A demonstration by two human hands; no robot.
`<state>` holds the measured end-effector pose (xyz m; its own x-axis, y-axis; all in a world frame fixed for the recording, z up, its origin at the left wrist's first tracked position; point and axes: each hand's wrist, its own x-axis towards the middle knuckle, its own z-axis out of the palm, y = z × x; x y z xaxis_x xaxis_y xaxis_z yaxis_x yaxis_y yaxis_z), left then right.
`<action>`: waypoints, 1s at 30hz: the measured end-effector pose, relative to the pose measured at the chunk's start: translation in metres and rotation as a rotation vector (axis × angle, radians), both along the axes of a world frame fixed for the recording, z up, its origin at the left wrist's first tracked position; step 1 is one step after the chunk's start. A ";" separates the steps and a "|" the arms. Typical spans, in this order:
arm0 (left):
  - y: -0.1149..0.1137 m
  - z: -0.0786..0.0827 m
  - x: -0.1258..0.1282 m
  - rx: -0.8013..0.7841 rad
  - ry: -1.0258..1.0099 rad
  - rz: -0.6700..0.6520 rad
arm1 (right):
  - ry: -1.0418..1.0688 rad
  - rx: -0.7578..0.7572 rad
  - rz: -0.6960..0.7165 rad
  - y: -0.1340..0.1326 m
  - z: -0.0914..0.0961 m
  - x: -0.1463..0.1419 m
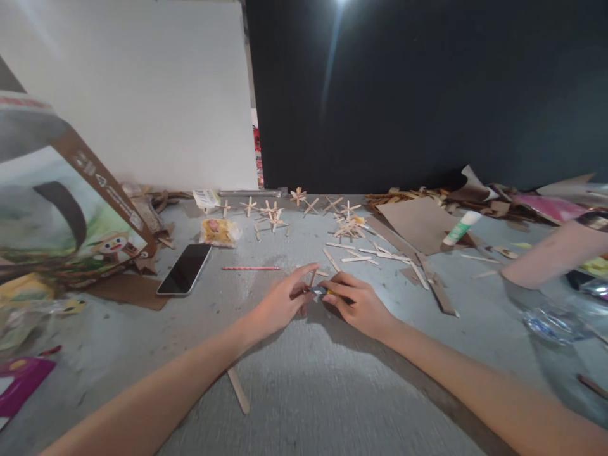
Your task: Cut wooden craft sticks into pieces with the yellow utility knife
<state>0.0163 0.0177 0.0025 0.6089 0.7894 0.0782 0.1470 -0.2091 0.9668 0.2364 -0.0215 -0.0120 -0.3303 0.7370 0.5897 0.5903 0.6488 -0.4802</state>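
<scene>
1. Head view, and the eye is drawn to the middle: a short craft-stick piece (312, 277) is pinched between the thumb and fingers of the left hand (280, 301); whether the tabletop (294, 399) is touched cannot be told.
2. Now the right hand (363, 306): its fingers are closed on a small grey-and-yellow tool (328, 291), possibly a cutter, largely covered by the grip.
3. Both hands are held almost meeting, presumably so that stick and tool are steadied against each other.
4. Loose craft sticks (357, 259) are strewn just beyond the right hand, kept within reach, it seems; crossed-stick shapes (272, 212) are ranged farther back, probably for safety from the forearms.
5. Edges next: the rear is bounded by a white panel (133, 95) and a black panel (427, 95), the left by a smartphone (184, 270), the right by a cardboard strip (437, 285).
6. Most room is offered between the forearms, where one single stick (239, 392) is partly hidden by the left forearm.
</scene>
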 end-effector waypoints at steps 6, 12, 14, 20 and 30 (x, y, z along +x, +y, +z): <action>0.000 0.003 -0.001 -0.031 -0.035 0.012 | -0.017 -0.002 -0.009 0.002 0.000 0.000; 0.001 0.000 -0.001 0.010 0.025 -0.023 | -0.037 -0.008 0.014 0.002 -0.002 0.000; 0.001 0.000 0.000 -0.003 -0.017 -0.009 | -0.021 -0.013 0.010 0.003 -0.002 0.000; 0.002 -0.003 -0.001 -0.014 0.011 -0.035 | -0.030 -0.023 0.017 0.004 -0.003 -0.001; 0.001 -0.003 -0.001 0.015 0.025 -0.031 | -0.064 -0.014 -0.007 0.003 -0.003 -0.001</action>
<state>0.0151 0.0191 -0.0006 0.6347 0.7692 0.0740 0.1646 -0.2282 0.9596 0.2352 -0.0187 -0.0148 -0.3618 0.7474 0.5572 0.6248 0.6380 -0.4501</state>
